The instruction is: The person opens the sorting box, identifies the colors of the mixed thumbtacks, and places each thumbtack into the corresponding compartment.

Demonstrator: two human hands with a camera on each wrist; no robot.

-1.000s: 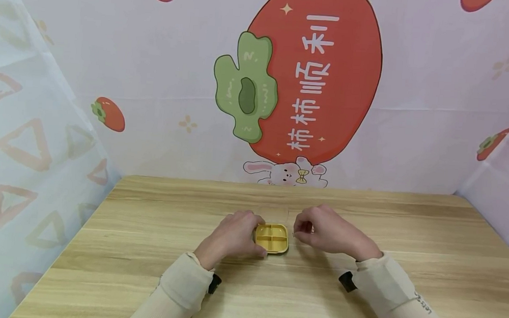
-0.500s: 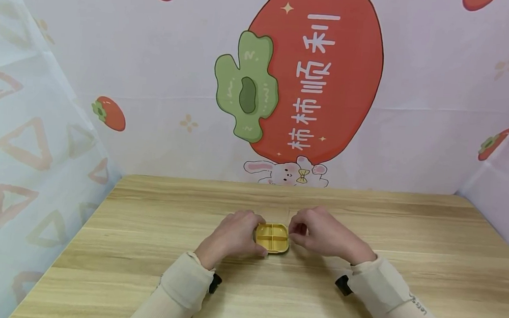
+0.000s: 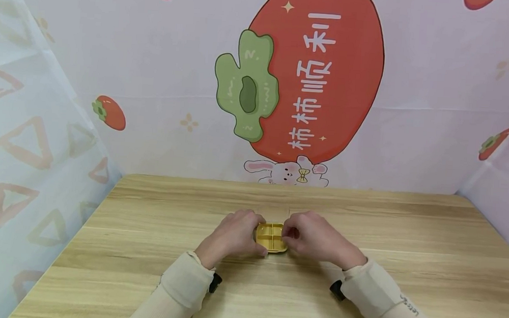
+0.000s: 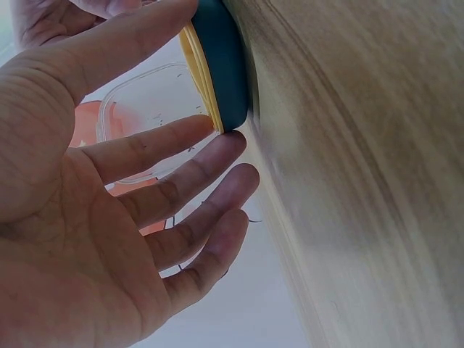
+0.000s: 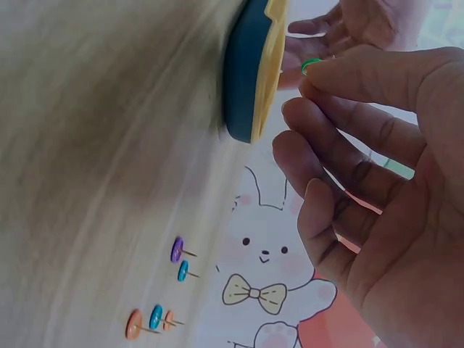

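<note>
A small box (image 3: 265, 242) with a yellow four-compartment insert sits on the table. Its outside is dark teal, and a clear lid (image 4: 148, 80) stands raised behind it in the left wrist view. My left hand (image 3: 233, 234) grips the box's left side between thumb and index finger, the other fingers spread loosely. Over the right-hand compartments is my right hand (image 3: 315, 237), pinching a green thumbtack (image 5: 310, 65) between thumb and index finger. The compartments' right side is partly hidden by that hand.
Several loose thumbtacks lie on the wooden table (image 3: 406, 268), among them a purple thumbtack (image 5: 177, 249), a blue thumbtack (image 5: 183, 271) and an orange thumbtack (image 5: 134, 324). A printed cloth wall (image 3: 176, 74) with persimmons and a rabbit rises behind the table.
My right hand has moved left with the green thumbtack, from beside the box to over its right compartments. The left hand and the box have stayed in place.
</note>
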